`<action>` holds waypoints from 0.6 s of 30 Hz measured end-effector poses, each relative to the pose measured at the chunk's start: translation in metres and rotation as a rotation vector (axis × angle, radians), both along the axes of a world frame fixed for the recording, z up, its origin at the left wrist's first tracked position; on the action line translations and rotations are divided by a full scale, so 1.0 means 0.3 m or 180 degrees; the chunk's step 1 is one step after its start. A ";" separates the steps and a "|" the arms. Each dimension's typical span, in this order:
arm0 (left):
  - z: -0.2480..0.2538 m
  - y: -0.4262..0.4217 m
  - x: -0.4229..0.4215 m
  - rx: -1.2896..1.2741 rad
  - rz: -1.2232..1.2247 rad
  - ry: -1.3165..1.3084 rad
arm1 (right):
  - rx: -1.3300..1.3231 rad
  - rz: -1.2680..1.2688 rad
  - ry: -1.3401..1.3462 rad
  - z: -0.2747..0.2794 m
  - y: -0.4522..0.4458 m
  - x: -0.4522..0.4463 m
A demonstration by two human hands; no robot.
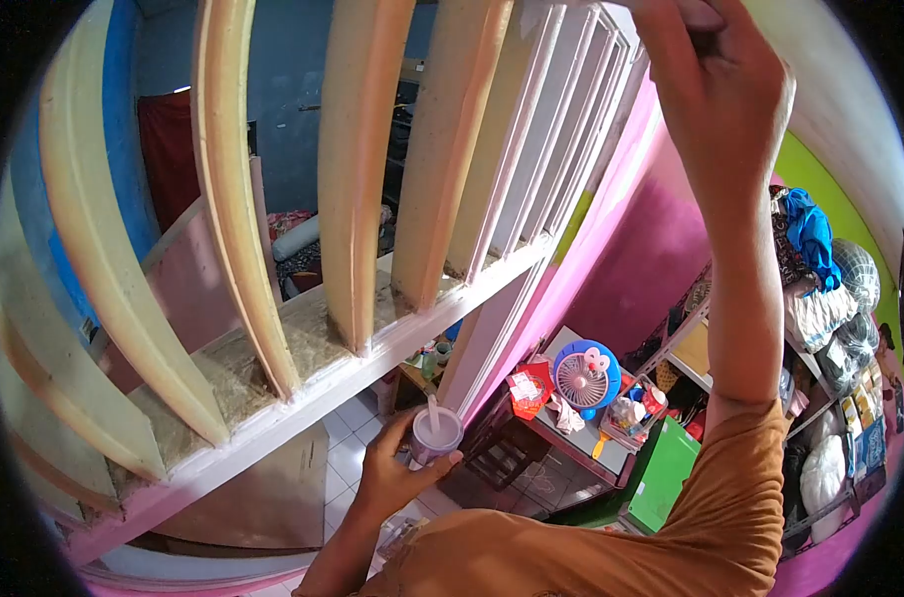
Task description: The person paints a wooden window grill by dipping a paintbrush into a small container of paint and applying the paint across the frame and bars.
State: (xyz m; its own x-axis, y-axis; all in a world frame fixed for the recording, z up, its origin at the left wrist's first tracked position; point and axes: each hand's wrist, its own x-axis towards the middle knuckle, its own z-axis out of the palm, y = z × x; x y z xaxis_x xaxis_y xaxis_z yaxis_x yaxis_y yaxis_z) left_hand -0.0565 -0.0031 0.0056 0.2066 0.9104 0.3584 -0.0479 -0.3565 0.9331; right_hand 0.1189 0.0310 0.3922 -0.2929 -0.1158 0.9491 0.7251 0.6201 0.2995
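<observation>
My left hand is closed around a small clear plastic cup at waist height. A pale, greyish-pink content shows in the cup, and a light stick-like piece stands up from it. Raised high, my right hand is closed near the upper corner of a white wooden frame. Its fingertips are partly cut off by the top edge, so what they grip is hidden. Slanted, cream-coloured wooden slats stand in the frame left of that hand, above a dusty white ledge.
Below right, a table holds a blue round fan, a red packet and a basket of small items. A green box stands near my body. Shelves at right carry bags and a blue cloth. Tiled floor lies below.
</observation>
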 end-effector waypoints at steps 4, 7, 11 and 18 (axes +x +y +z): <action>-0.007 -0.005 0.004 0.0017 0.0010 0.0005 | 0.0051 -0.0703 -0.0261 -0.034 -0.033 -0.027; -0.024 -0.005 0.009 0.0105 -0.0011 -0.0095 | 0.0142 -0.0385 -0.0524 -0.025 0.004 -0.009; -0.036 -0.005 0.005 0.0140 -0.0048 -0.0002 | 0.0261 -0.0096 -0.0317 0.002 0.041 -0.010; -0.029 -0.023 -0.001 -0.0074 -0.0137 0.0092 | 0.0062 -0.0239 -0.0333 -0.016 0.055 -0.011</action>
State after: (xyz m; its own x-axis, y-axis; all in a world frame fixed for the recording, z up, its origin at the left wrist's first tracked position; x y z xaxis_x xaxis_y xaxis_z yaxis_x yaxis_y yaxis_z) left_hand -0.0567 -0.0099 -0.0031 0.2557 0.9085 0.3306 -0.0356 -0.3329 0.9423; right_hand 0.1155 0.0476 0.3875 -0.3987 -0.1081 0.9107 0.7335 0.5584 0.3874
